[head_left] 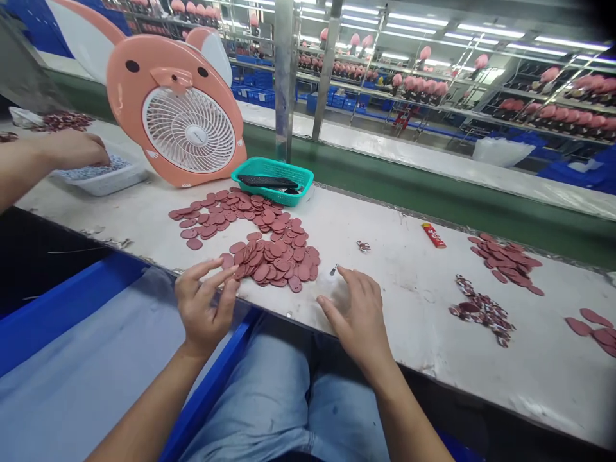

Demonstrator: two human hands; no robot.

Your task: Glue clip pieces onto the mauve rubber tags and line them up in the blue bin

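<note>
Pink oval pads (274,256) lie heaped on the tabletop (414,359) between both hands, apparently kept there within easy reach. The left hand (206,307) spreads its fingers (212,277) apart, their tips at the heap's near edge. The right hand (356,317) rests open on the tabletop, fingers apart, just beside a tiny metal bit (333,270). Neither hand appears to hold anything.

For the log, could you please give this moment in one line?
left hand: by pink oval pieces | right hand: on white bench
</note>
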